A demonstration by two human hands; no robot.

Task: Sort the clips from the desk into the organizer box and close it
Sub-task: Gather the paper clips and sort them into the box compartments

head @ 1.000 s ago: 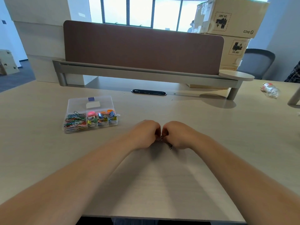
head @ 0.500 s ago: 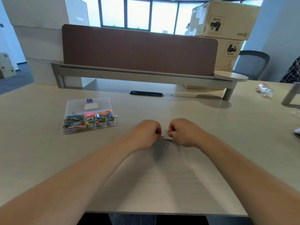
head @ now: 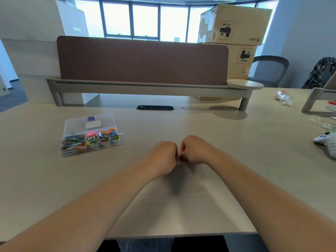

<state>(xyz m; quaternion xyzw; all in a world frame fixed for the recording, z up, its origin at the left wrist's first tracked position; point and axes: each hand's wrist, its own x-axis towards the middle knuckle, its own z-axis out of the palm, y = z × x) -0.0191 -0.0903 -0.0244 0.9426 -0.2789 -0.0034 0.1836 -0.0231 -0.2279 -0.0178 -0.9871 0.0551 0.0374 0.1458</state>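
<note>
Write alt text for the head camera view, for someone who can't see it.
The left hand and right hand meet over a pale desk, pinching a few clips between them. A clear organizer box holding coloured clips sits farther left.

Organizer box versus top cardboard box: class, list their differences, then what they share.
The organizer box is clear plastic, showing coloured clips; the top cardboard box is opaque brown. The organizer box lies on the desk; the top cardboard box sits on a second cardboard box. Both are rectangular.

Right hand (head: 195, 151) drawn back against left hand (head: 163, 157); clips (head: 180, 161) mostly hidden.
</note>
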